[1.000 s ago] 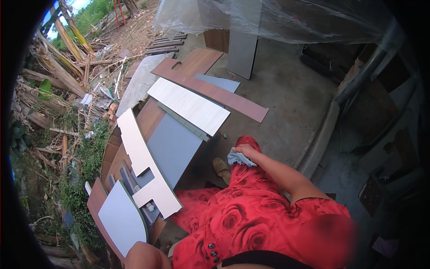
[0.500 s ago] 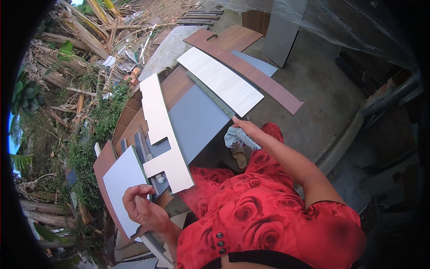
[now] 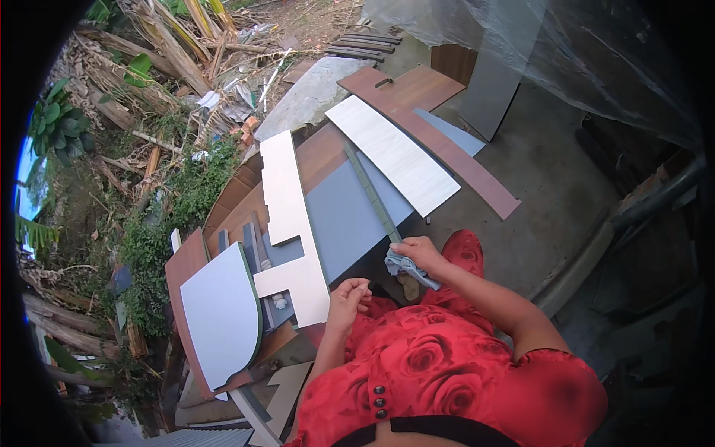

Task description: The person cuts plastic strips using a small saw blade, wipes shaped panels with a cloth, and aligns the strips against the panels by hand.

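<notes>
From the head view, my right hand (image 3: 418, 253) is closed around a crumpled grey-blue cloth (image 3: 406, 267) and presses it at the near end of a long narrow grey-green strip (image 3: 372, 195). This strip lies along the edge of a flat grey board (image 3: 339, 220). My left hand (image 3: 348, 294) is loosely curled and holds nothing; its fingers touch the near corner of a white notched panel (image 3: 292, 223) that lies over the grey board. To the left rests a pale grey board with a rounded end (image 3: 220, 313). Farther away a white rectangular plank (image 3: 391, 153) lies across a long reddish-brown plank (image 3: 439, 141) on the concrete floor (image 3: 544, 186).
</notes>
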`<state>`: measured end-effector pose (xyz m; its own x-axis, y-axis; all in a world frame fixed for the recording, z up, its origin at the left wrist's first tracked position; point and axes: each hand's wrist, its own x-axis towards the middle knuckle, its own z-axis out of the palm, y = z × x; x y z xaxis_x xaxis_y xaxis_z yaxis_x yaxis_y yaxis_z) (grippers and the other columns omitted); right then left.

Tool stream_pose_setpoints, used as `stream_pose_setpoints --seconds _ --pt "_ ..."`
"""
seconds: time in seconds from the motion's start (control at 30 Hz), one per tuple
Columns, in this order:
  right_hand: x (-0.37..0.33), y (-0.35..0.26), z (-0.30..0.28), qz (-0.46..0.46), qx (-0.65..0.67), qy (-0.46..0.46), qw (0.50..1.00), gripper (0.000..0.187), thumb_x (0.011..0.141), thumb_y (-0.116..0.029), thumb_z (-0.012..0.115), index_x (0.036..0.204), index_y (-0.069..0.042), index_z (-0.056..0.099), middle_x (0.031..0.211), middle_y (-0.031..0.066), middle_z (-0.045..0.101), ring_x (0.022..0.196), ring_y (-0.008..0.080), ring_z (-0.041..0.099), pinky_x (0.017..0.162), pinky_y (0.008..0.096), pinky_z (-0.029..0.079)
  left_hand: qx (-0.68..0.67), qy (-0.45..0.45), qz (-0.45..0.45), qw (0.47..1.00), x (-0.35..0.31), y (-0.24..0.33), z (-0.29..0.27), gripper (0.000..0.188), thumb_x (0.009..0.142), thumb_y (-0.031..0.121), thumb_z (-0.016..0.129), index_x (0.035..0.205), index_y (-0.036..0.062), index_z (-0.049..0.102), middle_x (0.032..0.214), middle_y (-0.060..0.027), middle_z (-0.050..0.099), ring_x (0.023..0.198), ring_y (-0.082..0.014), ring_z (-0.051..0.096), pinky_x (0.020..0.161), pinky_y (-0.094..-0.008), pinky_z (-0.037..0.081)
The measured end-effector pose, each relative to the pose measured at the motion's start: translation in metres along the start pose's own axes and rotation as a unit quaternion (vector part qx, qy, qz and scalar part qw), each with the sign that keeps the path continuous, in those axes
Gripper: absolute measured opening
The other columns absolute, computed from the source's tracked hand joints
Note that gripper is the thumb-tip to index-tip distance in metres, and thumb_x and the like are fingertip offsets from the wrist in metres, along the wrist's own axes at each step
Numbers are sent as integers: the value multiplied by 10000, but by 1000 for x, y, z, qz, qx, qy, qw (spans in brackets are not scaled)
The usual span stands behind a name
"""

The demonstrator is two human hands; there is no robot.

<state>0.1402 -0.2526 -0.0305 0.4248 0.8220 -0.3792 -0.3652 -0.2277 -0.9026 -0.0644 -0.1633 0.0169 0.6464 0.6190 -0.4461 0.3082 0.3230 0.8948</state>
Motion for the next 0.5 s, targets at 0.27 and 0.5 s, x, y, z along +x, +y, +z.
stream_pose_setpoints --seconds 0.27,0.5 --pt "-40 10 34 -63 -185 -50 979 329 793 -290 666 647 -5 590 553 -13 475 570 43 421 498 252 352 86 16 46 995 52 -14 27 380 877 244 563 1202 60 492 873 -67 622 759 -122 576 649 -258 470" --pt "-28 3 12 -53 -140 -147 978 285 818 -260 646 690 -7 613 635 -15 566 594 51 481 533 242 395 -255 -64 -61 963 54 1 2 352 896 237 509 1196 57 474 705 -56 597 628 -180 598 554 -287 485"
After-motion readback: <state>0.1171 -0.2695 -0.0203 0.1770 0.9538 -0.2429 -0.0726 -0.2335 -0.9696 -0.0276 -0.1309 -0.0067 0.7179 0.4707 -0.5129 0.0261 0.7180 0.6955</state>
